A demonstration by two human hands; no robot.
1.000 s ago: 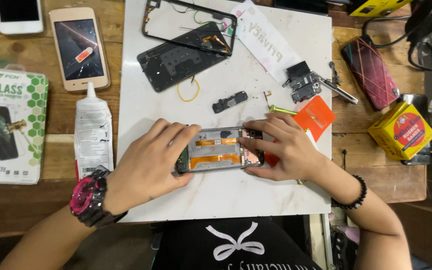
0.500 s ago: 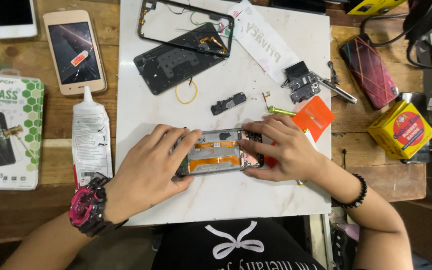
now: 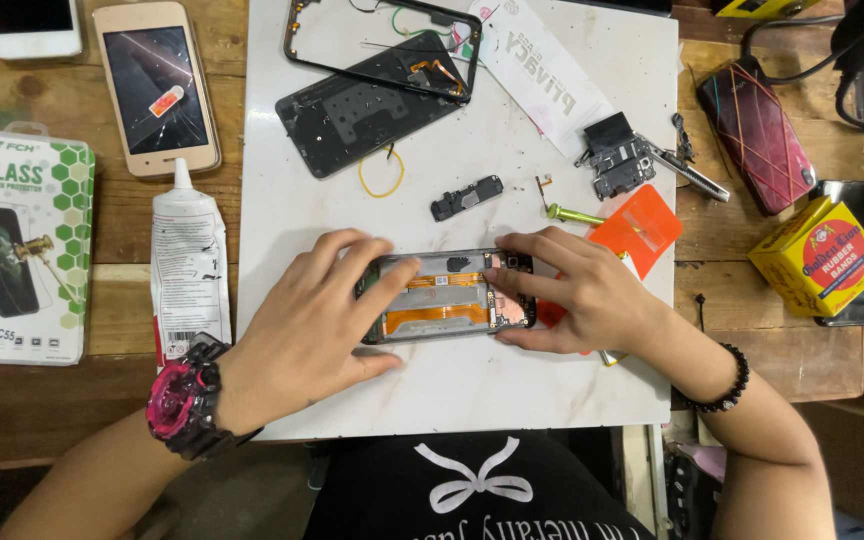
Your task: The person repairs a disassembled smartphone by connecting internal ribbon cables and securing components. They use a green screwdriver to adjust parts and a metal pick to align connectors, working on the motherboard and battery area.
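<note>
An opened phone (image 3: 449, 297), its back cover off and its orange flex cables and circuit board exposed, is laid flat on the white mat (image 3: 282, 215) near the front edge of the counter (image 3: 112, 230). It is steadied at its left end by the left hand (image 3: 317, 325), whose fingers are draped over the frame and pressed down on it rather than wrapped round it. The right end is gripped by the right hand (image 3: 577, 295), thumb below and fingers above, closed on the frame edge, with the fingertips resting by the board at the top right corner.

The phone is judged light and stiff along its frame, but fragile inside: the flex cables look thin and easily torn, and the board is bare. It is best held by the outer rim at its two short ends, as is done now, with the exposed middle left untouched.

Above it on the mat are seen a black back cover (image 3: 372, 105), an empty black frame (image 3: 384, 45), a small black part (image 3: 466, 198) and an orange card (image 3: 638, 228). A white glue tube (image 3: 189, 262) lies just left of the mat, with a gold phone (image 3: 156, 87) beyond it and a yellow box (image 3: 818, 257) well apart on the right.
</note>
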